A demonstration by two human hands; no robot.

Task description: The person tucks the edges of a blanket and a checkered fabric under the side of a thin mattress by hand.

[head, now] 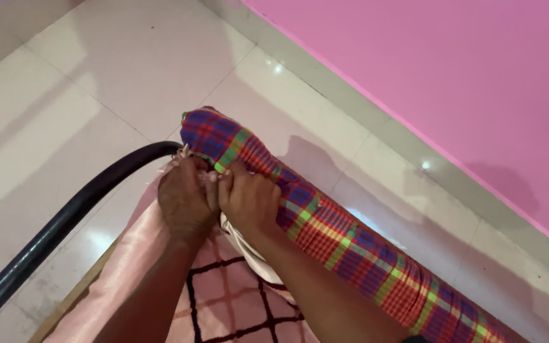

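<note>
Head view: both hands are working close together at the top end of a long plaid cloth roll.
Left hand (184, 202): fingers are curling tight, pinching the fringed edge of the plaid cloth roll (325, 232) at its end.
Right hand (249, 200): fingers are clenching on the same cloth edge, thumb pressing toward the left hand; the knuckles are nearly touching.
Plaid cloth roll: red, blue, green and yellow checks, lying along the right edge of the bed, running from the hands down toward the lower right corner.
Pink satin bedding (131, 254): lying under the forearms, beside a pink blanket with dark grid lines (230, 295).
Black bed rail (65, 222): curving past the left hand, ending just beside the roll's end.
Floor (96, 82): pale glossy tiles, with a pink wall (465, 70) beyond.
</note>
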